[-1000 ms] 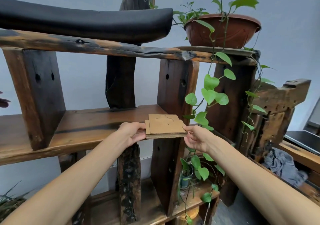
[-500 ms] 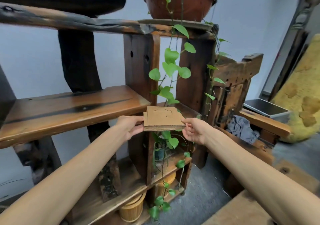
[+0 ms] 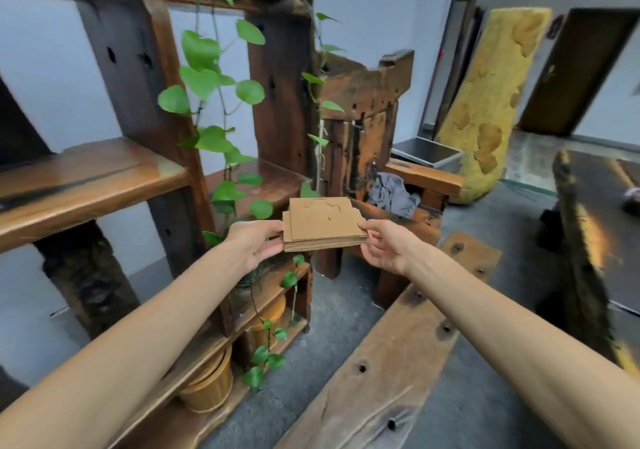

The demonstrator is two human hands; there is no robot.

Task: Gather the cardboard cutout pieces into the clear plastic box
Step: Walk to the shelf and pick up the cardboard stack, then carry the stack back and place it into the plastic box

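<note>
Head view: 2 bare arms are reaching forward from the bottom corners, and both hands are meeting at a stack of cardboard cutout pieces [image 3: 323, 223] held in the air near the centre of the frame. The left hand [image 3: 254, 244] is gripping the stack's edge at 9 o'clock, thumb lying on top and fingers curled underneath, closed onto the cardboard. The right hand [image 3: 382, 246] is pinching the edge at 3 o'clock, thumb on the top sheet and fingers [image 3: 372, 258] supporting from below, the palm partly open beneath. The stack is lying flat and roughly level, with the top sheet showing curved cut lines and the layers slightly offset at the left edge.

At 9 to 12 o'clock from the stack, a dark wooden shelf unit [image 3: 90, 185] is standing, with a trailing green vine [image 3: 207, 81] hanging down its front. At 1 o'clock, a grey cloth [image 3: 393, 194] is lying bunched on a wooden chair [image 3: 367, 102]. At 5 o'clock, a wooden plank [image 3: 388, 355] with dark holes is lying on the grey floor. The clear plastic box cannot be made out here.
</note>
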